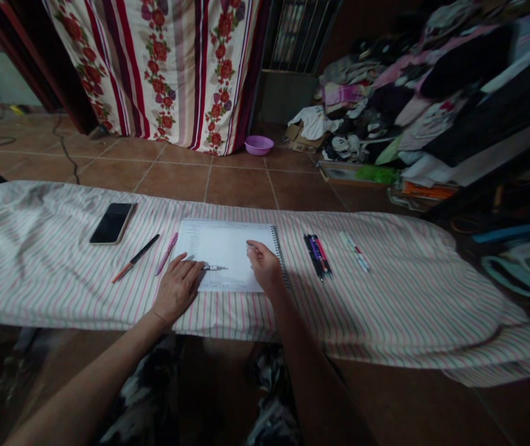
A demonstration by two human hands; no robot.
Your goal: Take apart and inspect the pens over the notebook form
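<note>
An open spiral notebook (227, 241) lies on the striped cloth, its coil on the right side. My left hand (178, 285) rests palm down over the notebook's lower left edge, fingers stretched out. A slim pen-like piece (214, 267), pale with a dark part, lies on the page at these fingertips; its left end is hidden by them. Over the right part of the page, my right hand (265, 265) is closed in a pinch. Something small and pale shows at its fingertips, too small to name. Left of the notebook lies a pink pen (167, 254).
A black-and-orange pen (135, 259) and a phone (113, 223) lie left. Several pens (318, 256) sit right of the notebook, with a pale pen (354, 251) beyond. The striped cloth (408, 291) covers the surface. A purple basin (259, 145) and piled clothes (362, 105) are behind.
</note>
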